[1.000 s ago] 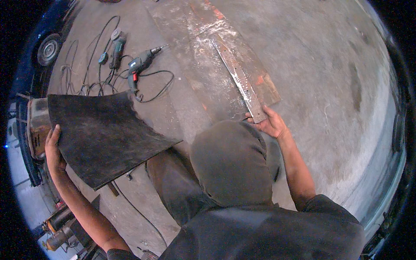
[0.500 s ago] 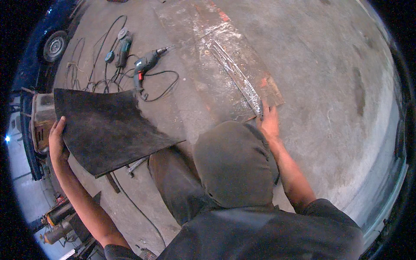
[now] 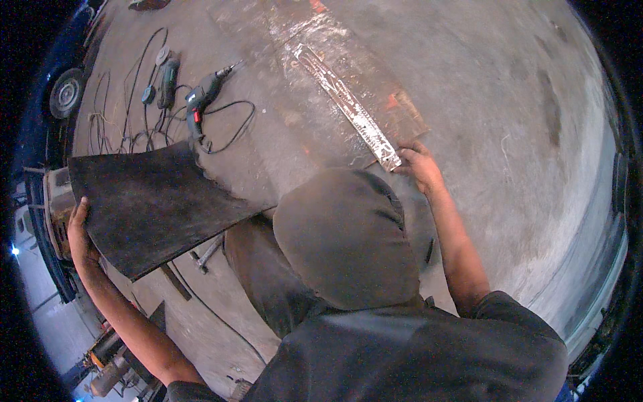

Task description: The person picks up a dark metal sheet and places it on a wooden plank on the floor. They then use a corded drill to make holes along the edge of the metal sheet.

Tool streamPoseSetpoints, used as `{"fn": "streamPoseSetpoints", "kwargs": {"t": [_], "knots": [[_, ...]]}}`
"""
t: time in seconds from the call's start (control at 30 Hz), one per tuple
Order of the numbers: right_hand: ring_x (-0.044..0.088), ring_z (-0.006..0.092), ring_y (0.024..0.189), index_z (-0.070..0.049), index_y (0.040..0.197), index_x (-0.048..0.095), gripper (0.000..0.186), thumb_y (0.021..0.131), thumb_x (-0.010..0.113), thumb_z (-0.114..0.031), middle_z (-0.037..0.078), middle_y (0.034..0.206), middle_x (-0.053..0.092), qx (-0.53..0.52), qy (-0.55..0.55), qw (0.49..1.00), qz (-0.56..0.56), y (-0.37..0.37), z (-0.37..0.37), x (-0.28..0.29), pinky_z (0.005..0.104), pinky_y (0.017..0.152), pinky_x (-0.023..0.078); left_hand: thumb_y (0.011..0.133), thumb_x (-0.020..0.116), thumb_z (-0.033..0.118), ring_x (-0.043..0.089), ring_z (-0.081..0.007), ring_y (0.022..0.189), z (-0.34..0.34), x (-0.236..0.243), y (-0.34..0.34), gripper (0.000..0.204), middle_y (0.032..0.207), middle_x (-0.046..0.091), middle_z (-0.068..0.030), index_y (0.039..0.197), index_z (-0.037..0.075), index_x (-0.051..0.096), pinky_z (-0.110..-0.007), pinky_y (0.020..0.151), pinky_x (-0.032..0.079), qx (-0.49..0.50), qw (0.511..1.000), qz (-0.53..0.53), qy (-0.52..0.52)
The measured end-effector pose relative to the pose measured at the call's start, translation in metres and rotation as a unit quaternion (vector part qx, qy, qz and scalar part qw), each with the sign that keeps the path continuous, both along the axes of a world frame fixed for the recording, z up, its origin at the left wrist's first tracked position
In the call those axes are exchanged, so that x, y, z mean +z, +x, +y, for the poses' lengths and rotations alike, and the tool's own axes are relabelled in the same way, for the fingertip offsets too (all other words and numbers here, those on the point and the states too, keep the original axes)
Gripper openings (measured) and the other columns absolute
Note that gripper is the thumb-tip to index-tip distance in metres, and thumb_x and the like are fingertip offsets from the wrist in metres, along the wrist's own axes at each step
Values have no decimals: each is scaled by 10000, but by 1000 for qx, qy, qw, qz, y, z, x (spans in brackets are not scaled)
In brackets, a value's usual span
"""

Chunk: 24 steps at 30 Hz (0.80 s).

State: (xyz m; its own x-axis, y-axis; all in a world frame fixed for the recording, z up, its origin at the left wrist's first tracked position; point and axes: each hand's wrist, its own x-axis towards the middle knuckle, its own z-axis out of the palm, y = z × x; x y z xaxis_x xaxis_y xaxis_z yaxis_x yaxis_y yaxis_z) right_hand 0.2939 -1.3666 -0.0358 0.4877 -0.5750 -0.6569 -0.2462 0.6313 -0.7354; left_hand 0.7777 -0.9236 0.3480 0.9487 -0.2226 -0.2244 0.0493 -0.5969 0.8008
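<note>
Black short-sleeved shirt (image 3: 402, 358) — paler patch (image 3: 382, 328) across it, dark brown-tinged trousers (image 3: 258, 268), bare forearms (image 3: 455, 234), bare fingers (image 3: 410, 149)

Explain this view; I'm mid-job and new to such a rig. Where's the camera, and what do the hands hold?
There is no machine: these are a person's bare hands. The picture comes from a fisheye camera worn on the head, looking down, so straight edges bend near the rim. The left hand holds the edge of a dark sheet; the right hand holds the near end of a metal strip. Ahead to the left, a drill and an angle grinder lie on the floor.
</note>
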Motion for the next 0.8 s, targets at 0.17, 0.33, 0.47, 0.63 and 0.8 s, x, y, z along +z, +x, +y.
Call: {"fn": "streamPoseSetpoints", "kwargs": {"t": [0.17, 0.33, 0.47, 0.63, 0.8], "knots": [[662, 182, 884, 81, 1299, 508, 422, 964, 603, -158, 119, 1057, 672, 36, 156, 977, -142, 2, -4, -10, 288, 643, 540, 955, 654, 322, 612, -216, 1040, -20, 0, -6, 444, 1147, 661, -105, 1235, -19, 608, -346, 925, 465, -15, 999, -9, -39], [665, 170, 927, 72, 1314, 505, 447, 944, 631, -146, 110, 1094, 671, 51, 120, 979, -157, 12, 11, 27, 314, 721, 549, 943, 656, 343, 616, -204, 999, -74, -6, -25, 426, 1103, 670, -104, 1188, -6, 632, -335, 858, 474, -42, 997, -38, -49], [659, 190, 1000, 76, 1351, 480, 495, 928, 638, -125, 127, 1167, 654, -8, 119, 966, -230, 13, 13, 18, 344, 825, 553, 911, 660, 437, 619, -160, 711, -117, -10, -10, 427, 911, 686, -72, 1058, 36, 661, -296, 589, 432, -71, 995, -66, 36], [649, 219, 1055, 88, 1381, 452, 540, 921, 633, -128, 158, 1224, 631, -16, 69, 972, -223, 4, 13, 12, 364, 887, 545, 812, 707, 164, 691, -395, 866, -218, -44, -16, 322, 955, 706, -222, 1119, 76, 663, -480, 769, 537, -363, 754, -422, 349], [622, 272, 1122, 114, 1408, 410, 600, 914, 635, -141, 206, 1288, 588, -29, -36, 991, -128, 9, 23, 2, 375, 956, 514, 878, 544, 221, 706, -350, 1001, -363, -144, 16, 328, 1099, 725, -171, 1068, 47, 747, -459, 888, 541, -347, 726, -365, 468]]}}
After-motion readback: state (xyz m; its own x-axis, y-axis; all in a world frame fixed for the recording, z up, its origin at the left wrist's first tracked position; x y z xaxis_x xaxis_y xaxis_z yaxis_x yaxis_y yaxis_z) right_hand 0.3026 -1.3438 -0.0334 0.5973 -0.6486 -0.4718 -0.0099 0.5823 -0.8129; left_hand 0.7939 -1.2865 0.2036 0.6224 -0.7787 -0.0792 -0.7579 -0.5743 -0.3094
